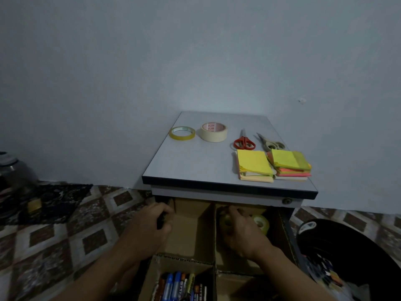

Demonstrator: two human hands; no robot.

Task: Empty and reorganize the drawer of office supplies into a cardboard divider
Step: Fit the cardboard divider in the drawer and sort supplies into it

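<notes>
Both hands are down in the open drawer (pixel 290 233), working inside the cardboard divider (pixel 213 235).

Right grip (pixel 240 233): fingers curled round a clear tape roll (pixel 225 221) in the back-right cell. A second clear roll (pixel 261 222) sits just beside it in the same cell, against the right wall.

Left grip (pixel 152 227): clenched on a small dark item (pixel 161 220) at the left edge of the back-left cell. It's too dark for me to tell what the item is.

The markers (pixel 180 285) are packed in the front-left cell.

My read is that this is the tape-placing step, roughly mid-task. Waiting on the worktop (pixel 195 168):
- yellow tape ring (pixel 181 133)
- masking tape (pixel 213 131)
- red scissors (pixel 244 141)
- grey scissors (pixel 270 143)
- two sticky-note stacks (pixel 253 168)

How I'd do this step:
- Set the held roll flat and tight against its neighbour, pushed to the back wall. That leaves room in front for the two worktop rolls.
- Don't lean on the centre wall. The cardboard looks thin and will probably bow.
- Release only once the roll is seated, otherwise it rolls.
- Put the dark item down in the left cell first, so that hand is free to steady the divider.

Black bin (pixel 358 246) at the right, well apart from the drawer work.
</notes>
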